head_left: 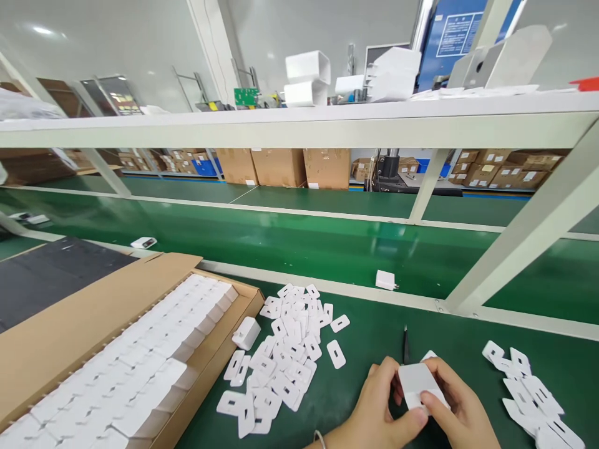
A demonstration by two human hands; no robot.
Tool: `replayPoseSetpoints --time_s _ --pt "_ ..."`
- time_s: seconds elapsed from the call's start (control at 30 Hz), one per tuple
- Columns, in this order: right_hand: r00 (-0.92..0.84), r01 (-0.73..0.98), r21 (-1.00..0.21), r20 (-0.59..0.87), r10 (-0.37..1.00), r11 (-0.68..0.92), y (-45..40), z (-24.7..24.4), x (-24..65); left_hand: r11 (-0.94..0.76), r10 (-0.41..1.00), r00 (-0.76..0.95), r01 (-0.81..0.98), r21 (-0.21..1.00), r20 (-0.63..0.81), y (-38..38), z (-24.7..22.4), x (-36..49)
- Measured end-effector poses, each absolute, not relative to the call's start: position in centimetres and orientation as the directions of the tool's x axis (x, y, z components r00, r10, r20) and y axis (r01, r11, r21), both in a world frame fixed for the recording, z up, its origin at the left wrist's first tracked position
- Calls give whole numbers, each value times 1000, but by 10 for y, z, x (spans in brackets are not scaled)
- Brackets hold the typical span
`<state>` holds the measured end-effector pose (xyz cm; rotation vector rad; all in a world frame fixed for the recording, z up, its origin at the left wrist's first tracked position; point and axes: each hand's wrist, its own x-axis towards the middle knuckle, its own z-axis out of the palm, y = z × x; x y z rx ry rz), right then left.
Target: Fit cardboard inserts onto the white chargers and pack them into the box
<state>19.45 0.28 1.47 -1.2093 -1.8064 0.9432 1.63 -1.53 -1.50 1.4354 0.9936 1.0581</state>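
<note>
Low and right of centre, my left hand (374, 411) and my right hand (461, 405) both grip a white charger block (416, 381), its smooth square face turned up. My left fingers close on its left side; my right thumb presses its near edge while the other fingers wrap the right side. Its underside is hidden. Just beyond lie black tweezers (405, 349), tips pointing away. A small white piece (428, 355) shows partly behind my right fingers. To the left spreads a heap of white slotted plates (290, 349), with another white charger block (246, 333) beside it.
An open cardboard box (253, 299) with rows of white blocks stands at left. More white slotted plates (533, 393) lie at right. A white plug adapter (386, 279) rests beyond the bench rail. A white shelf (281, 132) and slanted post (528, 218) frame the workspace.
</note>
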Motion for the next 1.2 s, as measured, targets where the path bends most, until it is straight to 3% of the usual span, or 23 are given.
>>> replayPoseSetpoints --time_s 0.1,0.2,0.27,0.33,0.53,0.8,0.87,0.93,1.0,1.2 --pt "-372 443 -841 141 918 309 23 21 191 -106 978 174 -48 993 113 -11 -15 14" --pt "-386 516 -762 201 900 391 74 28 187 -107 990 77 -145 984 119 -5 -13 11" --pt "-294 715 -578 264 919 394 119 30 185 -106 991 54 -192 976 119 -1 -13 9" --pt "-251 907 -280 241 938 315 164 32 185 -106 992 51 -203 973 118 1 -13 8" --pt "-259 943 -182 130 957 280 215 40 181 -123 991 23 -195 973 130 5 -14 7" --pt "-444 858 -264 52 894 441 139 40 156 -237 972 4 -33 971 237 2 -10 0" --pt "-409 806 -409 140 902 428 112 48 157 -292 956 -18 57 955 294 2 -7 -3" --pt "-382 629 -644 232 895 435 84 57 162 -332 940 -33 133 934 339 2 -5 -5" --pt "-411 462 -769 255 875 441 59 64 169 -347 934 -26 186 919 358 2 -4 -7" --pt "-460 409 -782 269 846 471 27 55 189 -378 926 131 275 884 355 -1 -5 -8"
